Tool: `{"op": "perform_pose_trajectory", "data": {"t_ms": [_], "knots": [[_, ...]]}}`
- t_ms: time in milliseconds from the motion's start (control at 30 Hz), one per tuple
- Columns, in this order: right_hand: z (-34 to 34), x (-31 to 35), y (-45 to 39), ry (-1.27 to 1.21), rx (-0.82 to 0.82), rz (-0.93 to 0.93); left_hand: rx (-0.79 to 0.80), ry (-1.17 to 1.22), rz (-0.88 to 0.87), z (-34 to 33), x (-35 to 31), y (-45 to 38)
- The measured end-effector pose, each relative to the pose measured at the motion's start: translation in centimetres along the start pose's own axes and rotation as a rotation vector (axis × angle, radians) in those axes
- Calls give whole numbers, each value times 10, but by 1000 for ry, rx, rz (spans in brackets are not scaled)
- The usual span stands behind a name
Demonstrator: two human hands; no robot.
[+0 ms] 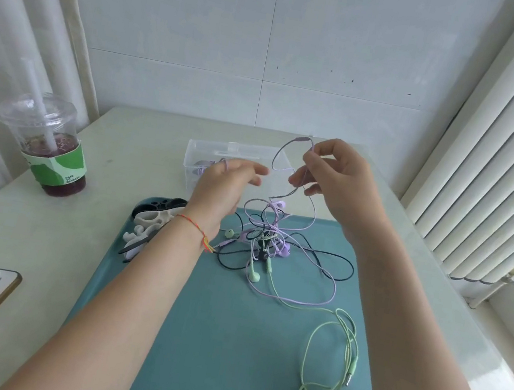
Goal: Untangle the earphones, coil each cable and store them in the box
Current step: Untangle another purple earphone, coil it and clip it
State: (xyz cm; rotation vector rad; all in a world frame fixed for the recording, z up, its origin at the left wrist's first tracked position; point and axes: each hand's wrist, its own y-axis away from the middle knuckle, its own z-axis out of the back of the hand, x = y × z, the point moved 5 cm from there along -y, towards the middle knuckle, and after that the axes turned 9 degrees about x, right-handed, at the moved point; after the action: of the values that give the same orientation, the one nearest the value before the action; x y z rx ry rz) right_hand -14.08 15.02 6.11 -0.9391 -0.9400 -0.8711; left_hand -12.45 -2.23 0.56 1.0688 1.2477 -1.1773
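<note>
Above the teal mat, a purple earphone cable is pinched by the right hand; the left hand is blurred (grip unclear). The tangle is unresolved, the clear box nearly empty.

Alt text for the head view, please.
A right hand pinches a lifted purple earphone cable above a tangle of purple, green and black earphones on a teal mat; the left hand reaches beside a clear plastic box.
</note>
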Motion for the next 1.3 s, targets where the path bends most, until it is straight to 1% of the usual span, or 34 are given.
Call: {"op": "perform_pose_trajectory", "data": {"t_ms": [67, 100, 167, 200, 233, 333, 400, 467, 567, 600, 633, 700, 733, 800, 833, 867, 900, 967, 1033, 1133, 1300], "knots": [[-3, 2, 2, -56, 27, -1, 160, 23, -73, -13, -14, 9], [-4, 3, 3, -94, 29, -6, 238, 4, -79, -20, -16, 12], [-1, 4, 3, -163, -18, -13, 352, -105, -60, -29, -11, 15], [2, 5, 3, -183, -73, -7, 378, -182, -53, -30, -5, 13], [8, 5, 4, -192, -144, 7, 375, -251, -48, -28, 1, 11], [25, 3, 8, -127, -367, 9, 286, -370, -2, -18, 13, 4], [29, -6, 5, -45, -408, -41, 288, -365, 12, -17, 13, 3], [26, -16, -3, 122, -326, -128, 289, -344, -10, -18, 8, 5], [15, -29, -8, 614, -91, -286, 238, -331, -55, -16, 1, 5], [12, -31, -8, 727, -54, -308, 226, -330, -62, -15, 0, 4], [10, -30, -6, 778, -40, -302, 222, -330, -67, -15, -1, 4], [6, -17, -4, 769, -51, -182, 210, -335, -70, -14, -1, 3], [4, -9, -3, 712, -40, -116, 202, -340, -70, -15, -1, 3], [-5, -2, 0, 539, 73, -78, 202, -353, -73, -17, -1, 4], [-11, 0, 2, 490, 148, -92, 213, -357, -78, -18, -1, 4], [-16, -1, 4, 494, 217, -116, 224, -359, -89, -19, -1, 4], [-20, -3, 5, 524, 272, -142, 230, -364, -100, -20, -1, 4], [-21, -7, 6, 594, 315, -176, 225, -396, -103, -19, -1, 4], [-18, -7, 5, 669, 305, -175, 234, -448, -90, -18, 1, 4], [-13, -5, 6, 821, 285, -151, 298, -521, -85, -21, 5, 5], [-10, -8, 6, 1014, 264, -156, 319, -537, -45, -24, 9, 6]]}}
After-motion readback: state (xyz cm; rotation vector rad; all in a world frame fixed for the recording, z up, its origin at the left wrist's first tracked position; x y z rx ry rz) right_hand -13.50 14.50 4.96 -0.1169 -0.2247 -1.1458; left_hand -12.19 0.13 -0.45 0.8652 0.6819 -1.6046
